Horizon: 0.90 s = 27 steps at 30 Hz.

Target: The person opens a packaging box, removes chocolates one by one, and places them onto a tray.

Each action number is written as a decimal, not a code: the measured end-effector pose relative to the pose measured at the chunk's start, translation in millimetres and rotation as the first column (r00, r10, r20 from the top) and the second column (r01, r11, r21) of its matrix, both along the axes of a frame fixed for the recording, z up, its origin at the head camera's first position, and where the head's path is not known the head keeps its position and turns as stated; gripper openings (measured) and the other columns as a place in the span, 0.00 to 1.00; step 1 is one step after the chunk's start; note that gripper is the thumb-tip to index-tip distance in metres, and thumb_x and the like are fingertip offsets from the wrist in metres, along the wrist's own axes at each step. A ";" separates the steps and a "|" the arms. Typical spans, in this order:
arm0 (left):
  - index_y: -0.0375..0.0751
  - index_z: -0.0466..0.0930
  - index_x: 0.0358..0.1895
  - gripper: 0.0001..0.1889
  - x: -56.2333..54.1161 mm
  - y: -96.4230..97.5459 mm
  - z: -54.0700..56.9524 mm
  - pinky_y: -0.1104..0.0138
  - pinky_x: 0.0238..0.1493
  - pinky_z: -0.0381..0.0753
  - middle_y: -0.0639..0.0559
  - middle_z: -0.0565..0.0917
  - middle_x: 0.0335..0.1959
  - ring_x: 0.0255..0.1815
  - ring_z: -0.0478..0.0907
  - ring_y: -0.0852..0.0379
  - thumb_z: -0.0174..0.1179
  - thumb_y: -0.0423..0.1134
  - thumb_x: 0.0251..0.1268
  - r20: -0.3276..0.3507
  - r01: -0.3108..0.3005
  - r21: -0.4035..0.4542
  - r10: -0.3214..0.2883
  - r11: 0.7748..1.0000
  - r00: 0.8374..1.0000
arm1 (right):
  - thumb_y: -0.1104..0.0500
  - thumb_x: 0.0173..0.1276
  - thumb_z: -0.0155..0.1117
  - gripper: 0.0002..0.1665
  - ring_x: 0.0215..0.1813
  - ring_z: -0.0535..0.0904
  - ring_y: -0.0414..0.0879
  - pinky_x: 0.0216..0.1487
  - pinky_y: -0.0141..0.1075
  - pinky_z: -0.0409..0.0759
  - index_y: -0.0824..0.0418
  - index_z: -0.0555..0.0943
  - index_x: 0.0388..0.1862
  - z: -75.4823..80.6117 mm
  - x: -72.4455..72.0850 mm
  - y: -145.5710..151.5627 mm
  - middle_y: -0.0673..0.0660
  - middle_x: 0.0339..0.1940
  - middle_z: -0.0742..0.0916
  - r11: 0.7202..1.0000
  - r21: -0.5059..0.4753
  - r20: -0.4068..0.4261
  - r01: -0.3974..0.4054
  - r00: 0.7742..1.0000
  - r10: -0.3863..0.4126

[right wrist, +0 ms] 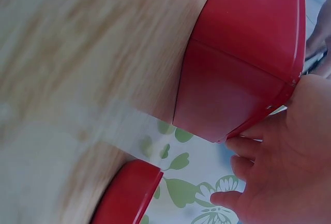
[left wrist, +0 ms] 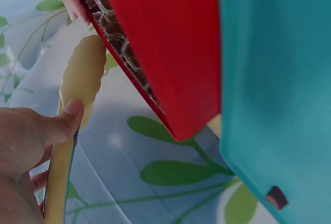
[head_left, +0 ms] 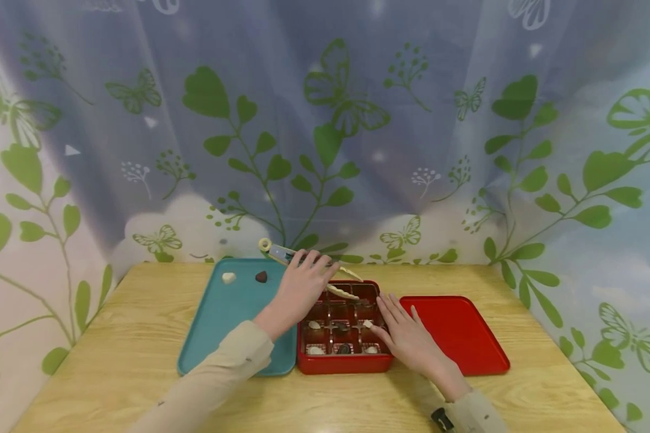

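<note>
My left hand grips a pair of tongs with cream scalloped tips, its thumb along one arm in the left wrist view. The tips point right, spread apart over the back compartments of a red box; nothing shows between them. Inside the box, a clear divided insert holds small white pieces and dark pieces, chocolate-like, in its middle and front rows. My right hand rests at the box's right rim, fingers extended along it and thumb reaching over the edge near a white piece.
Left of the box, a teal tray carries one white piece and one dark piece near its far edge. A red lid lies at the right on the wooden table. A leaf-patterned curtain hangs behind.
</note>
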<state>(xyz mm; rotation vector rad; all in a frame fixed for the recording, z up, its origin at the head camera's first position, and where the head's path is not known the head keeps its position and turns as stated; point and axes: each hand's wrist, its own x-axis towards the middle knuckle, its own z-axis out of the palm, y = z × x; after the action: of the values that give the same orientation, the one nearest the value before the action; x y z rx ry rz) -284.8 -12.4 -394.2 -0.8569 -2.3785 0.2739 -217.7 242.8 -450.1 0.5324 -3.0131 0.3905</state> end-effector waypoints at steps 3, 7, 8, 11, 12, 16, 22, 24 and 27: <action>0.58 0.78 0.66 0.23 -5.5 13.1 2.3 0.56 0.67 0.69 0.55 0.79 0.58 0.60 0.72 0.51 0.66 0.37 0.70 -0.030 -0.007 -0.069 0.005 0.998 1.000 | 0.41 0.81 0.49 0.44 0.83 0.49 0.61 0.76 0.68 0.48 0.66 0.54 0.82 1.0 -0.4 -0.9 0.63 0.83 0.56 1.000 -0.002 0.006 -0.002 1.000 0.002; 0.60 0.79 0.64 0.20 -11.8 28.1 7.4 0.58 0.70 0.67 0.58 0.79 0.60 0.63 0.72 0.54 0.64 0.42 0.71 -0.070 -0.032 -0.182 0.020 0.983 0.997 | 0.41 0.81 0.49 0.44 0.83 0.48 0.60 0.76 0.68 0.48 0.66 0.53 0.82 2.0 0.0 -1.5 0.63 0.83 0.55 1.000 0.000 0.013 -0.003 1.000 0.003; 0.60 0.80 0.64 0.19 -13.2 31.9 9.3 0.58 0.71 0.67 0.59 0.79 0.60 0.64 0.72 0.55 0.64 0.43 0.72 -0.076 -0.036 -0.208 0.021 0.978 0.997 | 0.41 0.81 0.49 0.44 0.83 0.48 0.60 0.76 0.68 0.48 0.66 0.53 0.82 2.2 0.1 -1.5 0.63 0.83 0.55 1.000 0.000 0.014 -0.003 1.000 0.003; 0.62 0.80 0.64 0.19 -17.0 43.7 16.5 0.59 0.72 0.65 0.61 0.79 0.60 0.65 0.71 0.57 0.62 0.45 0.73 -0.082 -0.051 -0.299 0.027 0.953 0.996 | 0.41 0.81 0.49 0.44 0.83 0.48 0.60 0.76 0.68 0.48 0.66 0.53 0.82 3.2 0.6 -1.2 0.63 0.83 0.55 1.000 -0.003 0.015 0.001 1.000 -0.001; 0.63 0.80 0.65 0.19 -17.9 47.9 19.4 0.59 0.73 0.64 0.61 0.79 0.60 0.65 0.70 0.57 0.62 0.45 0.73 -0.082 -0.053 -0.330 0.028 0.942 0.996 | 0.41 0.81 0.49 0.43 0.83 0.48 0.60 0.76 0.67 0.48 0.66 0.54 0.82 3.4 0.7 -1.0 0.63 0.83 0.55 1.000 -0.003 0.015 0.003 1.000 -0.003; 0.64 0.80 0.64 0.17 -19.9 65.0 30.7 0.60 0.73 0.62 0.63 0.77 0.63 0.66 0.69 0.59 0.59 0.45 0.76 -0.068 -0.070 -0.451 0.043 0.890 0.997 | 0.41 0.81 0.49 0.43 0.83 0.49 0.60 0.76 0.67 0.48 0.65 0.54 0.82 4.0 1.0 -0.5 0.63 0.83 0.56 1.000 -0.011 0.012 0.009 1.000 -0.009; 0.66 0.83 0.59 0.15 -18.4 88.9 36.9 0.61 0.77 0.58 0.66 0.75 0.68 0.72 0.65 0.62 0.59 0.46 0.75 -0.005 -0.057 -0.563 0.066 0.824 0.998 | 0.41 0.81 0.50 0.43 0.83 0.50 0.61 0.76 0.68 0.49 0.66 0.56 0.82 3.5 2.4 -0.3 0.64 0.83 0.56 1.000 -0.022 0.002 0.004 1.000 -0.004; 0.67 0.84 0.59 0.14 -18.6 95.6 35.5 0.62 0.76 0.58 0.67 0.75 0.68 0.72 0.65 0.62 0.60 0.47 0.74 -0.002 -0.050 -0.585 0.060 0.810 0.998 | 0.41 0.80 0.50 0.43 0.82 0.51 0.61 0.75 0.68 0.49 0.66 0.56 0.81 3.2 2.7 -0.2 0.64 0.83 0.57 1.000 -0.031 -0.003 0.002 1.000 -0.002; 0.67 0.84 0.57 0.13 -20.0 103.1 32.1 0.63 0.74 0.59 0.69 0.76 0.66 0.70 0.65 0.61 0.60 0.49 0.74 -0.008 -0.045 -0.605 0.050 0.795 0.999 | 0.39 0.81 0.48 0.43 0.82 0.51 0.62 0.75 0.69 0.49 0.66 0.57 0.81 2.6 2.4 0.4 0.63 0.83 0.58 0.999 -0.033 -0.009 -0.001 1.000 0.001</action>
<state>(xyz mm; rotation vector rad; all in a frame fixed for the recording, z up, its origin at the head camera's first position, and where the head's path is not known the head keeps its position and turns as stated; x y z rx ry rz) -304.9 90.7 -362.2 -1.0718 -2.3385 1.1052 -215.3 243.1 -447.5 0.5316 -2.9921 0.4354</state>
